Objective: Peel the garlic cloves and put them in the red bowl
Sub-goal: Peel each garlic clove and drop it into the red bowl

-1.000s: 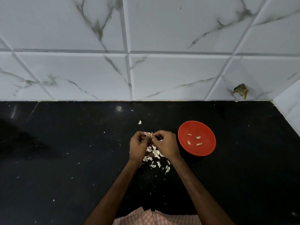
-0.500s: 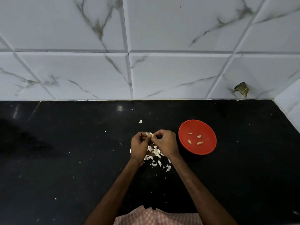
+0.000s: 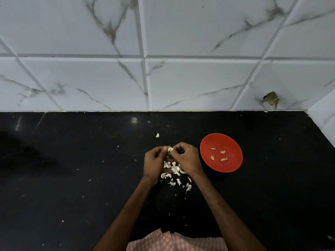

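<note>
Both hands meet over the black counter, pinching one garlic clove between their fingertips. My left hand grips it from the left, my right hand from the right, with bits of papery skin sticking out. Beneath the hands lies a heap of garlic skins and cloves. The red bowl stands just right of my right hand and holds several peeled cloves.
A single loose piece of garlic lies on the black counter behind the hands. White marble tiles form the back wall, with a side wall at far right. A brownish scrap sticks to the tiles.
The hands stay in the same spot; only the fingers have shifted slightly on the clove. The bowl and heap are unmoved.
</note>
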`<state>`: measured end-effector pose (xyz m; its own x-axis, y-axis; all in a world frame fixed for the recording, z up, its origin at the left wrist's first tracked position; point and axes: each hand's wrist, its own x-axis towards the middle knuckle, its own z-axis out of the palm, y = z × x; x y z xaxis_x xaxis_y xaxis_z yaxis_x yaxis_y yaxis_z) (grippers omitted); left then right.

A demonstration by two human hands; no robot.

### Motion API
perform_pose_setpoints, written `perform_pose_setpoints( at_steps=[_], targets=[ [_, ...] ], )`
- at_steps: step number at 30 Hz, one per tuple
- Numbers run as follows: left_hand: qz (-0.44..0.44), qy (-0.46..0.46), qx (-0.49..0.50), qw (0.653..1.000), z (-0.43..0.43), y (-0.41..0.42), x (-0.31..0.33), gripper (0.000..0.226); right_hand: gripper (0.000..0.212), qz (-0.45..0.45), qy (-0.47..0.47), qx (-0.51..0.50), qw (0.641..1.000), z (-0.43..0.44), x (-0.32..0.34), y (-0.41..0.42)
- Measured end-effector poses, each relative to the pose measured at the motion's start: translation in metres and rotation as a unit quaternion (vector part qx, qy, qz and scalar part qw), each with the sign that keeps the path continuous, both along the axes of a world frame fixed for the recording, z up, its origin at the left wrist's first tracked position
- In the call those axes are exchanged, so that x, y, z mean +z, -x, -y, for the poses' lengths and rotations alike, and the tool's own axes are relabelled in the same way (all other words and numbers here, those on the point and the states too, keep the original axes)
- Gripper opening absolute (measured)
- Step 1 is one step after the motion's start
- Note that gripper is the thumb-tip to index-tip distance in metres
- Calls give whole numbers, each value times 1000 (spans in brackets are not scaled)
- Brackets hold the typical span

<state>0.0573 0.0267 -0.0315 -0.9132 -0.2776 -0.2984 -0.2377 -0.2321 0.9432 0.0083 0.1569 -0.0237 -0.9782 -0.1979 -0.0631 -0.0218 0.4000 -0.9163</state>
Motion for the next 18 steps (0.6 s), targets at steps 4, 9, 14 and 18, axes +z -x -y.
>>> perform_pose_setpoints(
  at_steps=[4,9,14,18],
  targets=[
    [3,-17,2,1000,1,-1,0,15,7,2,1,-2,1000,0,-2,2],
    [9,-27,31,999,7,0,-5,16,3,-9,-12,-24,1000,-4,-5,2],
    [8,-30,45,998,8,-1,-5,17,22,-34,-158,2,987,-10,-15,3],
    [-1,-11,45,999,9,0,-6,20,18,-67,-232,52,969,-13,-25,1]
  ],
)
